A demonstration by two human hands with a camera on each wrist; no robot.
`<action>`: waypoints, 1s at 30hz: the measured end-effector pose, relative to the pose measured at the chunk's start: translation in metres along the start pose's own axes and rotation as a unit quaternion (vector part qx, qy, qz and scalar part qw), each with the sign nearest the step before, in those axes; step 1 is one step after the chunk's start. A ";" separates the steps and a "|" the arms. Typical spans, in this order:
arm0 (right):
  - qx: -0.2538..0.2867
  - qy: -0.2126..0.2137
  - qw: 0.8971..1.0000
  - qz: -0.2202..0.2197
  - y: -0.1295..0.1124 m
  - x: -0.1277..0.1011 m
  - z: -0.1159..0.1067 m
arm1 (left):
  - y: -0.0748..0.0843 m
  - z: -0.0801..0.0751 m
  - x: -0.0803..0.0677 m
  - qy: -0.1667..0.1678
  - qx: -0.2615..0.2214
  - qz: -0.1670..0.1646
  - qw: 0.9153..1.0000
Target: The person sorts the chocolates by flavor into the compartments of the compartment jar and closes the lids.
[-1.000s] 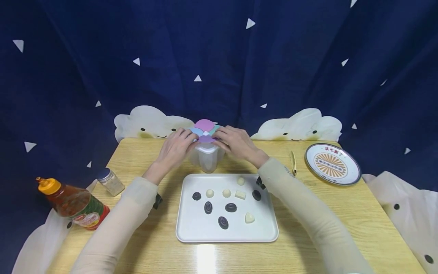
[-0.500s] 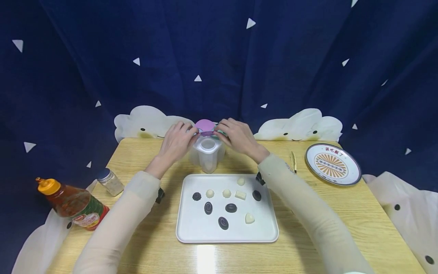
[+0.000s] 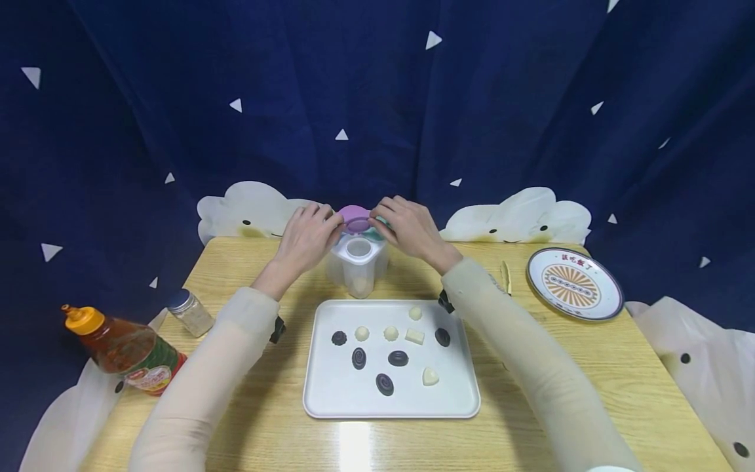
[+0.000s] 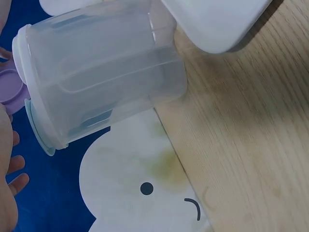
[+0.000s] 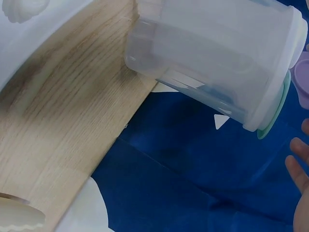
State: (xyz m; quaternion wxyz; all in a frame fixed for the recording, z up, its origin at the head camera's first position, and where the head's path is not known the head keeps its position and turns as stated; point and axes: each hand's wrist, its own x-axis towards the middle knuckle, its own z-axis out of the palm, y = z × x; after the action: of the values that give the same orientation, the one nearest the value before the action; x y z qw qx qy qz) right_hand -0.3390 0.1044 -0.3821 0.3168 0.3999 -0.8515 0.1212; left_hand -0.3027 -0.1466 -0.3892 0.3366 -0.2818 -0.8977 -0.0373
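Your L hand (image 3: pixel 309 235) pinches the purple flap (image 3: pixel 357 225) at its 9 o'clock edge, your R hand (image 3: pixel 409 229) at its 3 — thumb and fingertips clamped on it both sides. Flap's tilted up, ringed underside showing, w/ the round opening (image 3: pixel 358 247) bare at the lid's 6 o'clock. The pink flap (image 3: pixel 352 211) sits at 12, the green flap (image 5: pixel 276 112) approx. 3. The cloudy container (image 3: pixel 360 282) stands upright on the table (image 3: pixel 619 393), just beyond the white tray (image 3: pixel 448 400) at 11 o'clock. From the tray: sauce bottle (image 3: pixel 135 357) at 9, jar (image 3: pixel 194 316) betw. 9 and 10, plate (image 3: pixel 575 283) betw. 2 and 3.
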 end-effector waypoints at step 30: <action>-0.058 -0.086 0.971 0.213 -0.015 -0.170 -0.079 | 0.002 -0.006 0.001 -0.017 0.001 -0.007 1.000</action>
State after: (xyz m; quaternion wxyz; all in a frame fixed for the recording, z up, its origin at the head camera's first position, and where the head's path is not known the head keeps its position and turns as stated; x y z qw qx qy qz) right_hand -0.2109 0.2338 -0.4305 0.2317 0.1988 -0.9468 0.1015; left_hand -0.2987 -0.1458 -0.3848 0.3214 -0.2758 -0.9053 -0.0337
